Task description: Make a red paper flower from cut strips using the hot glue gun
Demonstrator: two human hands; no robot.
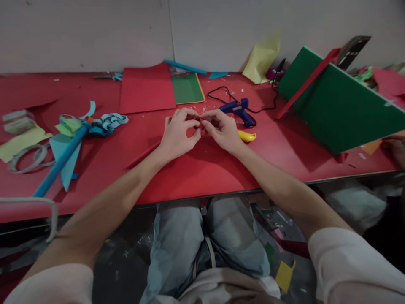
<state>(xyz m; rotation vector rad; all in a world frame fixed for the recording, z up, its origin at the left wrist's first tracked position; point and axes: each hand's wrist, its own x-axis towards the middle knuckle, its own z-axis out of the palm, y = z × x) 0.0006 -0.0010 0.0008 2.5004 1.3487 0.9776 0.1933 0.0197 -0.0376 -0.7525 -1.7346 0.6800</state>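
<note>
Both my hands meet over the middle of the red table (202, 177). My left hand (179, 133) and my right hand (221, 128) pinch a small piece of red paper (199, 126) between their fingertips, just above the tabletop. The paper blends with the red surface and is mostly hidden by my fingers. A blue hot glue gun (238, 109) with a black cord lies just beyond my right hand. A yellow cutter (247, 136) rests beside my right wrist.
A red sheet (146, 88) and a green sheet (187, 88) lie at the back. Blue paper chain (107, 122), a blue roll (58, 162) and tape rings (27, 157) sit left. A green board (338, 105) leans at right. Another person's hand (395, 147) shows at the right edge.
</note>
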